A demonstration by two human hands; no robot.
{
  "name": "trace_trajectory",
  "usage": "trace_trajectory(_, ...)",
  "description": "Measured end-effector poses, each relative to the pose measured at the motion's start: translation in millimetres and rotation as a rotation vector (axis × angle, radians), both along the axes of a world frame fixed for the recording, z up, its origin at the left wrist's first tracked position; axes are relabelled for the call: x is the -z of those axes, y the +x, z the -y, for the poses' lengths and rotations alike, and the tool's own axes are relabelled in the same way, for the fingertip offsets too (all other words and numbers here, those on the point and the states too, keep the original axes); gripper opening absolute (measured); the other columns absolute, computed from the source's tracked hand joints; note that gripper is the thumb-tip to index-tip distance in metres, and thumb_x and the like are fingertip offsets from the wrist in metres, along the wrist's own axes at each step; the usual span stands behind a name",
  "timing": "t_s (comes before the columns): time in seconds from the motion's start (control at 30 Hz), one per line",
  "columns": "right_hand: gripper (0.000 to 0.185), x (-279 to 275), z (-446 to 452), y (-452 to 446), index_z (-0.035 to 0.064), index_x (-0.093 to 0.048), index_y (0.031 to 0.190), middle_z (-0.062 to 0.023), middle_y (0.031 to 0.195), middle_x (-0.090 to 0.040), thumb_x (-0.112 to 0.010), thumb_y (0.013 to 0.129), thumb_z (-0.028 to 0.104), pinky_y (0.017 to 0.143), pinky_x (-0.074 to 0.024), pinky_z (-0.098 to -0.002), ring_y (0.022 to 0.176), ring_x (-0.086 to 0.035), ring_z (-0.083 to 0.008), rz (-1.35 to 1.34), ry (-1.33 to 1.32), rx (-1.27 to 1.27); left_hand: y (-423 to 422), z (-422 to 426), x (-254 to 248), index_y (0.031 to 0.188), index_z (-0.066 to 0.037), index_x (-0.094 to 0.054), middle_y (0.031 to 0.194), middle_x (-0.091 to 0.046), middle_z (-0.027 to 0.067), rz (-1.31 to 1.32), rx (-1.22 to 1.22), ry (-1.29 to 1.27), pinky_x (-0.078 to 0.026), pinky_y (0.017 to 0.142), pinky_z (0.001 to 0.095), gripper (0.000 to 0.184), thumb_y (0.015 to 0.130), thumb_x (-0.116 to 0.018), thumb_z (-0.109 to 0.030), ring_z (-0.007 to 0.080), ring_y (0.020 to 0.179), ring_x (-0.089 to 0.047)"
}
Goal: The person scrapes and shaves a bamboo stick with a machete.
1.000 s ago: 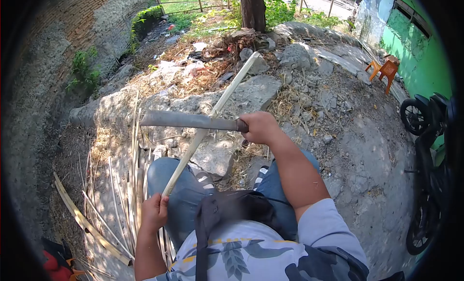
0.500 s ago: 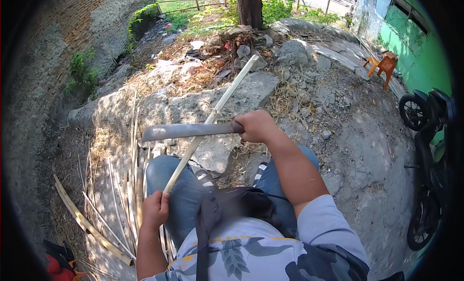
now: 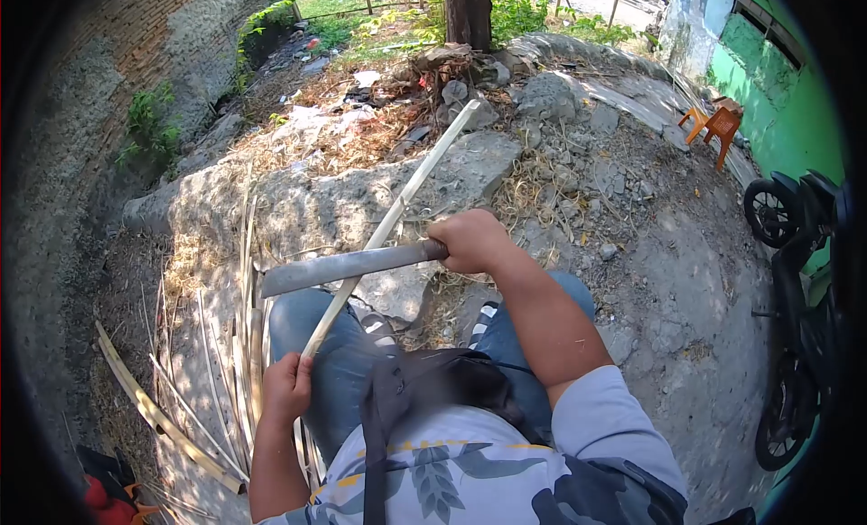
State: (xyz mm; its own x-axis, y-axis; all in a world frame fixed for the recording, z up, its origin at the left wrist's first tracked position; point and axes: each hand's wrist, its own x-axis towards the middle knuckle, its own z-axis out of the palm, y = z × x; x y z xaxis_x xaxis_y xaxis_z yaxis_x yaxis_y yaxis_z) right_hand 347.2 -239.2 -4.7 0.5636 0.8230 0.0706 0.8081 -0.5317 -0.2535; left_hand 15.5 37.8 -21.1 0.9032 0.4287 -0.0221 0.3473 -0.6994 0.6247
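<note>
My left hand is closed around the lower end of a long pale strip, which looks like split bamboo and slants up and away to the right. In my right hand is the dark handle of a machete. Its broad grey blade points left and lies across the strip, a little above my left knee. The blade's far end reaches past the strip on the left. Several more long strips lie on the ground to the left of my left leg.
Broken concrete slabs and rubble lie ahead, below a tree trunk. Orange chairs and a parked motorcycle stand on the right. A curved split piece lies at the lower left, near a red object.
The machete has moved down along the strip toward my left hand, and its blade has tilted with the tip lower. My left hand keeps its hold at nearly the same place.
</note>
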Motion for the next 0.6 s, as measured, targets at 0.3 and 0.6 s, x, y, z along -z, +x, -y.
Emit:
trace_trajectory(0.3,0.028,12.3,29.3,44.1,0.01,-0.074,0.104,-0.0179,0.094,-0.075,-0.075,0.086,0.032,0.081,-0.0567,-0.0499,0.093,-0.073,-0.0393,-0.264,0.439,0.668,-5.1,-2.7,10.1,0.086,-0.001,-0.063,0.063,-0.057,0.0113,0.041,-0.018,-0.01,-0.042,0.055,0.0381,0.035,0.106,-0.062,-0.03,0.0212,0.056,-0.053)
trace_trajectory(0.6,0.02,4.6,-5.3,-1.8,0.0168,-0.073,0.094,-0.0099,0.09,-0.074,-0.075,0.075,0.023,0.08,-0.0578,-0.0486,0.09,-0.073,-0.0342,-0.056,-0.085,0.002,-1.5,7.6,1.3,0.093,0.0,-0.067,0.069,-0.064,0.0171,0.009,-0.044,0.055,-0.047,0.058,0.0419,0.032,0.105,-0.064,-0.03,0.0318,0.059,-0.061)
